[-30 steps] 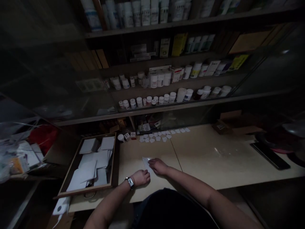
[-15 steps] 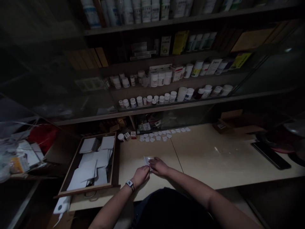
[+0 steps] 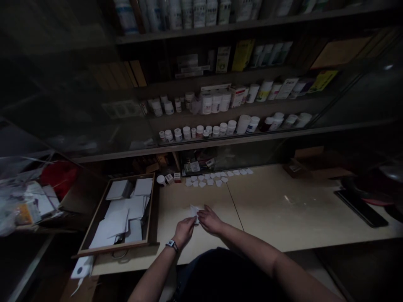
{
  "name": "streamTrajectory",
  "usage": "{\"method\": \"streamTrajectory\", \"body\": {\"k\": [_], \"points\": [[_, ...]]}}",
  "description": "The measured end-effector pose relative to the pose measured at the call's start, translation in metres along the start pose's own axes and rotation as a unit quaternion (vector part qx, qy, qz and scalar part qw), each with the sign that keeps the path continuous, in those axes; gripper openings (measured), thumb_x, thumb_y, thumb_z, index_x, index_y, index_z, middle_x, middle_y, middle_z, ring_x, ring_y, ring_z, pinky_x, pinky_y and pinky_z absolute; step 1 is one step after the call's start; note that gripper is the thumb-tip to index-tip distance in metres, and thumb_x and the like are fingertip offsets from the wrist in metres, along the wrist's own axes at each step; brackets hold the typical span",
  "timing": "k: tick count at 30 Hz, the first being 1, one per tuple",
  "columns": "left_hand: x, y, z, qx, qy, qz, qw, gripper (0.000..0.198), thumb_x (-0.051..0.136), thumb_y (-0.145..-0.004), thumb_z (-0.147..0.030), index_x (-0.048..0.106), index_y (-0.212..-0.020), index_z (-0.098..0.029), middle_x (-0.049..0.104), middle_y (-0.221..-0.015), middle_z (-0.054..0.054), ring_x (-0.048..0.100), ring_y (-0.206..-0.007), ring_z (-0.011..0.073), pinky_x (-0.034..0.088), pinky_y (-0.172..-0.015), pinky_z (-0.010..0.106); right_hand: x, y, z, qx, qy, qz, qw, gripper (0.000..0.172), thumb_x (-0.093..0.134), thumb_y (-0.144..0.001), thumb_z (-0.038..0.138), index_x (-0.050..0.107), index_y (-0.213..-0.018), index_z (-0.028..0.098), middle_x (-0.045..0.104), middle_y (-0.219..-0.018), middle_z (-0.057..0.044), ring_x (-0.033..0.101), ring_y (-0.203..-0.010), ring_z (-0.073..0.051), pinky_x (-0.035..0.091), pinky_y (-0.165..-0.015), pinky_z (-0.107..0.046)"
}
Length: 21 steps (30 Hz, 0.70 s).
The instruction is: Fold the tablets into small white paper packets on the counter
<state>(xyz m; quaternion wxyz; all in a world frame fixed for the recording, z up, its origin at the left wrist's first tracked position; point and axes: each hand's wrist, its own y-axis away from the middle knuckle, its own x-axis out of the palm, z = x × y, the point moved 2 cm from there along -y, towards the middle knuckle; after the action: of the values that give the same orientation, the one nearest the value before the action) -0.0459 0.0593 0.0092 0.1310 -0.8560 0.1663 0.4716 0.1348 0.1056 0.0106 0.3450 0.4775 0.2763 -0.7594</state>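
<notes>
The left hand [image 3: 184, 232] and right hand [image 3: 209, 220] are half closed, pinching a small folded white paper [image 3: 194, 212] between them, just over the pale surface [image 3: 277, 214]. Many small paper squares [image 3: 206, 178] lie in rows farther ahead.

The left hand [image 3: 185, 232] and right hand [image 3: 209, 220] partly hide the folded white paper [image 3: 194, 212], and above that paper the top-row medicine bottles [image 3: 198, 12] are cut off by the picture's top edge, their labels too small to read.
</notes>
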Motion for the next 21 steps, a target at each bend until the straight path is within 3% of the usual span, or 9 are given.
{"method": "streamTrajectory", "body": {"k": [2, 5, 7, 11, 14, 21], "points": [[0.002, -0.001, 0.000, -0.051, 0.042, -0.029, 0.997, 0.033, 0.044, -0.091, -0.020, 0.061, -0.120, -0.021, 0.071, -0.107, 0.008, 0.067, -0.094, 0.0194, 0.052, -0.086, 0.031, -0.004, 0.001, 0.003, 0.011, -0.007, -0.003, 1.000, 0.023, 0.055, -0.088, 0.026, 0.067, -0.106, 0.016, 0.066, -0.117, -0.013, 0.054, -0.114, -0.026, 0.023, -0.109, -0.052], [0.003, -0.003, -0.002, -0.134, 0.104, -0.066, 0.983, 0.034, 0.046, -0.091, -0.025, 0.061, -0.122, -0.019, 0.072, -0.107, 0.009, 0.068, -0.092, 0.0202, 0.052, -0.084, 0.030, -0.007, -0.001, 0.004, 0.060, -0.030, 0.008, 0.998, 0.021, 0.058, -0.088, 0.032, 0.069, -0.100, 0.018, 0.067, -0.108, -0.011, 0.055, -0.106, -0.025, 0.034, -0.101, -0.044], [0.003, -0.005, -0.004, -0.178, 0.145, -0.082, 0.970, 0.037, 0.047, -0.091, -0.024, 0.058, -0.126, -0.018, 0.072, -0.106, 0.009, 0.068, -0.093, 0.0195, 0.051, -0.083, 0.029, -0.007, -0.005, 0.004, 0.101, -0.054, 0.017, 0.993, 0.019, 0.056, -0.090, 0.031, 0.071, -0.093, 0.019, 0.068, -0.099, -0.008, 0.057, -0.099, -0.023, 0.040, -0.089, -0.035], [0.001, -0.013, -0.007, -0.253, 0.166, -0.091, 0.949, 0.045, 0.050, -0.088, -0.018, 0.051, -0.132, -0.015, 0.073, -0.087, 0.005, 0.068, -0.080, 0.0173, 0.049, -0.075, 0.025, -0.005, -0.015, 0.001, 0.179, -0.094, 0.019, 0.979, 0.016, 0.056, -0.089, 0.024, 0.071, -0.088, 0.019, 0.067, -0.093, -0.007, 0.057, -0.094, -0.020, 0.040, -0.076, -0.027], [-0.002, -0.019, -0.011, -0.275, 0.142, -0.090, 0.946, 0.049, 0.051, -0.087, -0.016, 0.048, -0.135, -0.016, 0.071, -0.084, 0.004, 0.067, -0.078, 0.0172, 0.046, -0.072, 0.024, -0.007, -0.021, 0.000, 0.212, -0.100, 0.032, 0.972, 0.015, 0.056, -0.088, 0.022, 0.070, -0.087, 0.017, 0.066, -0.091, -0.006, 0.057, -0.091, -0.019, 0.037, -0.073, -0.026], [0.005, -0.024, -0.012, -0.303, 0.130, -0.110, 0.938, 0.049, 0.051, -0.087, -0.019, 0.046, -0.137, -0.017, 0.071, -0.087, 0.005, 0.067, -0.079, 0.0188, 0.046, -0.072, 0.026, -0.011, -0.028, -0.002, 0.218, -0.092, 0.048, 0.970, 0.016, 0.055, -0.087, 0.023, 0.069, -0.086, 0.016, 0.067, -0.091, -0.007, 0.058, -0.085, -0.018, 0.035, -0.070, -0.025]]}}
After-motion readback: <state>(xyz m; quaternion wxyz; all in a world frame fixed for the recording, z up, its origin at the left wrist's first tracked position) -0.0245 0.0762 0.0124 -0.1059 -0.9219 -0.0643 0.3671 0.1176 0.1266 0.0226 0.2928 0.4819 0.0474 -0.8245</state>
